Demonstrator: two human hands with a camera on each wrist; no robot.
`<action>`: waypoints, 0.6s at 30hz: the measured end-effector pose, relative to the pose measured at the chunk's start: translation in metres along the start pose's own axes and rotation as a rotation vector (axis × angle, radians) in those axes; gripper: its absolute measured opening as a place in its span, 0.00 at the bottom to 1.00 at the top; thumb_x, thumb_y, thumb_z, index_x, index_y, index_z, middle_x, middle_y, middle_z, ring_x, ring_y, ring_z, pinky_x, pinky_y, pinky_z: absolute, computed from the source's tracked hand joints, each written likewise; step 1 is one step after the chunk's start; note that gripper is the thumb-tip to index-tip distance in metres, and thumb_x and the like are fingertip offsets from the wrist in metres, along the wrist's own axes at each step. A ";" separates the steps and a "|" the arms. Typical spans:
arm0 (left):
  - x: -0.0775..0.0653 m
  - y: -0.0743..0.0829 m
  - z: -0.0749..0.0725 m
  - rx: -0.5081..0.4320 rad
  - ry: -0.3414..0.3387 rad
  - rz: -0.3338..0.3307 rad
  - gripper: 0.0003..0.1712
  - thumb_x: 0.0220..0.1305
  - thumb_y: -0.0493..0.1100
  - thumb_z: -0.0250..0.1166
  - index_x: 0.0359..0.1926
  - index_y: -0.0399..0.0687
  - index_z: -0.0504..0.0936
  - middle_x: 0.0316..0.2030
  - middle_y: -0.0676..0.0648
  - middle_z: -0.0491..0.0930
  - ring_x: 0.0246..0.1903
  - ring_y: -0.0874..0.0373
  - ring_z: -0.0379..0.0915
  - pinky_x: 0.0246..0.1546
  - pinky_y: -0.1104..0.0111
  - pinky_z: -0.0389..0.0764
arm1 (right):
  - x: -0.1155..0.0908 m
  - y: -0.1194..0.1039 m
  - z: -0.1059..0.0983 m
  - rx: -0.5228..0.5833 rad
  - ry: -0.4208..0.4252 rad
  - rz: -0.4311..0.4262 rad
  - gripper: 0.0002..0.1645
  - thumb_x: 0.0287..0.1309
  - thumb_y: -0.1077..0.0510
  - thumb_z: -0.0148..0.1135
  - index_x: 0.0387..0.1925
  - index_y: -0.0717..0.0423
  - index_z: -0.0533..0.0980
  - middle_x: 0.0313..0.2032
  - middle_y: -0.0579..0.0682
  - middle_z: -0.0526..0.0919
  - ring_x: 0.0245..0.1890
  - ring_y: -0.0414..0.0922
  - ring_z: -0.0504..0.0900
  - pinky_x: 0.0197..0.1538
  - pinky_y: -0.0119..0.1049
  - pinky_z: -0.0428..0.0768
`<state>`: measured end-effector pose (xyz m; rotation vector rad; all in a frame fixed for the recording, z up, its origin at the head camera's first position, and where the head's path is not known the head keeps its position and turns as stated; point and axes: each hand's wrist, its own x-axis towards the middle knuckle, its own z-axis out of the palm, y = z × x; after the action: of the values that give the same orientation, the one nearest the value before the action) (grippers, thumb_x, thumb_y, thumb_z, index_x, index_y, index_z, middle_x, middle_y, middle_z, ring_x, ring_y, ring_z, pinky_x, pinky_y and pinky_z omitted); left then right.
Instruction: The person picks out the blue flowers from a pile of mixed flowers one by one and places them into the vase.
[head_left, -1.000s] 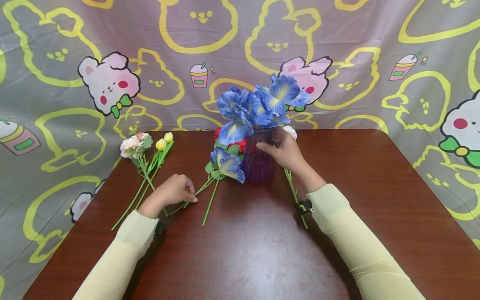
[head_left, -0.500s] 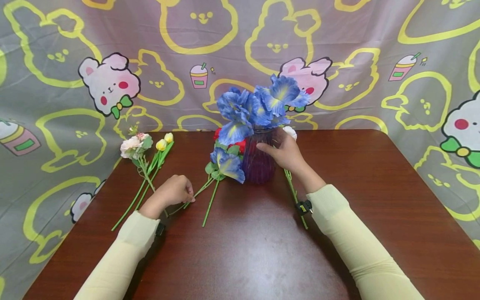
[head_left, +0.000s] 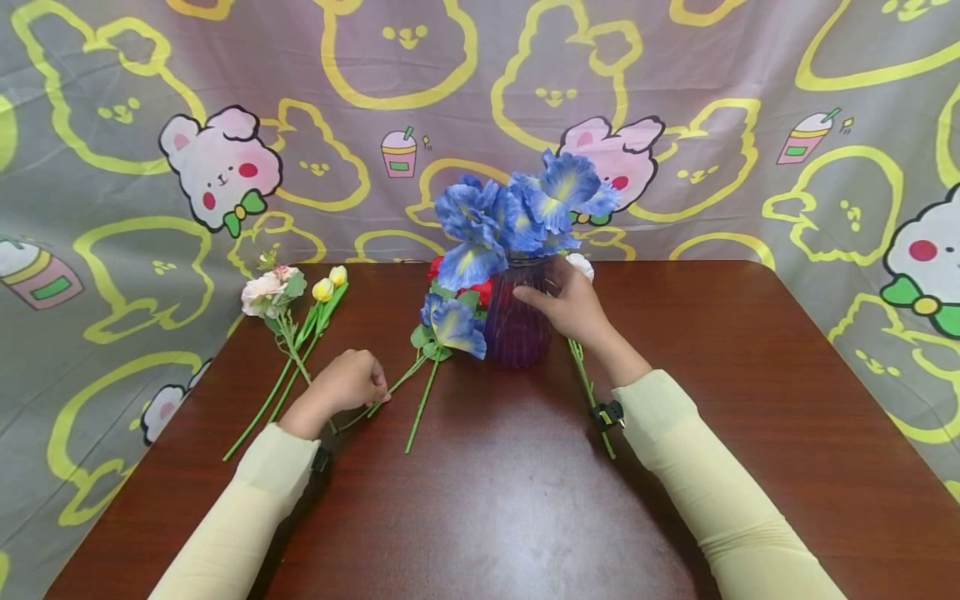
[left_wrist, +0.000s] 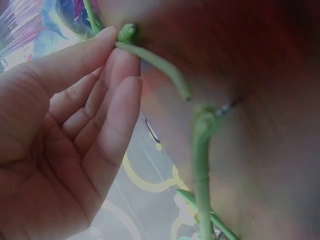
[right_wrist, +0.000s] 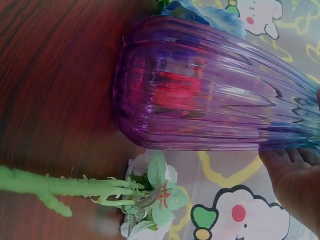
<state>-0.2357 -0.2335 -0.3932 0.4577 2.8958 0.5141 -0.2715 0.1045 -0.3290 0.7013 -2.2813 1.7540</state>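
My left hand pinches thin green stems between thumb and forefinger, low over the table. These stems run toward red flowers that are partly hidden behind a vase and a blue flower. The ribbed purple glass vase stands upright, with several blue irises rising out of its mouth. My right hand grips the vase near its neck from the right; some of its fingers are hidden behind the glass. Just left of the vase, a single blue iris lies with its stem toward me.
Farther left on the brown table lie a pale pink flower and yellow tulips. A white flower lies behind my right hand, its stem reaching forward. A patterned curtain hangs behind.
The head of the lying blue iris has shifted up slightly. My left fingertips have drawn back a little to the left. The right hand and the vase stay in place.
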 end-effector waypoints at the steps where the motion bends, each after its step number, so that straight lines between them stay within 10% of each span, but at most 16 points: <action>1: 0.000 0.000 0.000 0.002 0.004 0.000 0.16 0.55 0.37 0.71 0.13 0.48 0.80 0.10 0.56 0.74 0.16 0.60 0.70 0.24 0.67 0.72 | 0.000 0.000 0.000 0.000 0.000 0.000 0.31 0.58 0.67 0.66 0.60 0.75 0.66 0.56 0.69 0.74 0.60 0.59 0.72 0.63 0.49 0.68; 18: -0.002 -0.004 -0.001 0.021 0.066 0.047 0.13 0.60 0.35 0.66 0.19 0.48 0.85 0.12 0.57 0.74 0.16 0.61 0.69 0.29 0.62 0.74 | 0.000 0.000 0.001 0.005 0.006 0.001 0.30 0.58 0.68 0.66 0.59 0.76 0.66 0.55 0.69 0.75 0.60 0.59 0.73 0.63 0.49 0.69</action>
<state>-0.2354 -0.2378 -0.3931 0.5233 2.9621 0.5159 -0.2710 0.1030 -0.3290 0.6957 -2.2740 1.7609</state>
